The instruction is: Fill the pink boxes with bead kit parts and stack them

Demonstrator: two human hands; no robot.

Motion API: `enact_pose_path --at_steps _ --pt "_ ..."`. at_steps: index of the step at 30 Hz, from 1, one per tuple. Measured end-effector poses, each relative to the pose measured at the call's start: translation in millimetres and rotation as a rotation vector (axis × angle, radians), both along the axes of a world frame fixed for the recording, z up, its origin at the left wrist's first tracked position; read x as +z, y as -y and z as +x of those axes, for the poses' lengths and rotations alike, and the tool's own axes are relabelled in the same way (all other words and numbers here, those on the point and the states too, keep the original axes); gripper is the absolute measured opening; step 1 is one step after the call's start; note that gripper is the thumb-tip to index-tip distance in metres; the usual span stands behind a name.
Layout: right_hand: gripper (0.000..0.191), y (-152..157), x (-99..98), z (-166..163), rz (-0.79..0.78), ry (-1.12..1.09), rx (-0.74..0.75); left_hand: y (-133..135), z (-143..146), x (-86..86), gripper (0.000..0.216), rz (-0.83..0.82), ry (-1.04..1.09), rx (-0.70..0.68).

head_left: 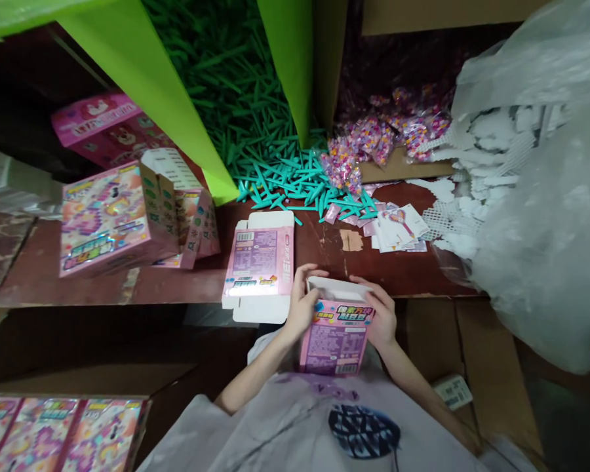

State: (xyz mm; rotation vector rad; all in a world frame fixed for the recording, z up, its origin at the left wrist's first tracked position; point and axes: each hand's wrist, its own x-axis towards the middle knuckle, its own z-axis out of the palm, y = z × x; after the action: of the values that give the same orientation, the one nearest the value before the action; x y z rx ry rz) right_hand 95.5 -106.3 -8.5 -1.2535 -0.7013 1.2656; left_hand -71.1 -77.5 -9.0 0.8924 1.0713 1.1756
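A small pink and purple cardboard box (337,337) is held upright in front of my body, with its white inner side showing at the open top. My left hand (302,305) grips its left edge, thumb at the rim. On the opposite side my right hand (381,311) is closed round the upper right edge. Left of my hands, a flattened pink box (260,262) lies on the table with its white flaps spread, its lower end overhanging the front edge.
Teal pointed pens (295,180) spill from a green bin (177,98). Bead bags (344,160), printed cards (400,226) and white pegboards (472,196) in a plastic bag (555,216) lie rightward. Finished-looking boxes (111,216) stand left; a carton (147,410) with more boxes sits lower left.
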Motion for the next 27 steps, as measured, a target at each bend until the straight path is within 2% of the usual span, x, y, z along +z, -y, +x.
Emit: enact_pose_path --at_steps 2,5,7,9,10,12,13,15,17,20,23,25,27 --pt "0.014 1.7 0.7 -4.0 0.081 0.07 -0.028 1.0 -3.1 1.9 0.028 -0.001 0.082 -0.072" --pt "0.01 3.2 2.2 -7.9 0.101 0.156 -0.07 3.2 -7.0 4.9 0.041 0.008 0.269 -0.172" --pt "0.024 1.7 4.0 -8.9 0.056 0.16 -0.101 5.2 -8.4 5.6 0.051 0.033 0.332 -0.171" --pt "0.035 -1.5 6.2 -9.6 -0.056 0.158 -0.116 7.8 -9.5 5.4 0.058 0.099 0.325 -0.123" --pt "0.036 -3.5 7.2 -10.2 -0.117 0.154 -0.112 9.3 -10.3 5.1 0.052 0.146 0.305 -0.085" --pt "0.036 -7.1 8.8 -11.9 -0.19 0.121 -0.089 11.9 -12.7 5.1 0.025 0.249 0.252 -0.038" --pt "0.037 -8.5 9.0 -13.0 -0.198 0.095 -0.079 12.8 -14.4 5.5 0.013 0.291 0.217 -0.059" --pt "0.038 -9.8 8.2 -15.1 -0.196 0.045 -0.075 13.2 -18.1 6.9 0.015 0.32 0.142 -0.159" --pt "0.032 -9.1 6.0 -16.2 -0.202 -0.003 -0.103 11.6 -21.0 8.5 0.028 0.272 0.125 -0.207" --pt "0.022 -6.4 3.0 -14.5 -0.196 -0.081 -0.108 7.0 -21.8 9.2 0.042 0.084 0.268 -0.162" --pt "0.033 -5.2 4.0 -11.4 -0.163 -0.124 -0.037 2.5 -19.9 7.7 0.054 -0.101 0.362 -0.206" --pt "0.044 -5.4 6.0 -10.4 -0.138 -0.133 0.012 0.9 -18.8 5.3 0.067 -0.128 0.344 -0.177" --pt "0.042 -5.4 6.9 -10.6 -0.09 -0.108 0.032 0.8 -18.7 1.3 0.07 -0.076 0.289 -0.087"
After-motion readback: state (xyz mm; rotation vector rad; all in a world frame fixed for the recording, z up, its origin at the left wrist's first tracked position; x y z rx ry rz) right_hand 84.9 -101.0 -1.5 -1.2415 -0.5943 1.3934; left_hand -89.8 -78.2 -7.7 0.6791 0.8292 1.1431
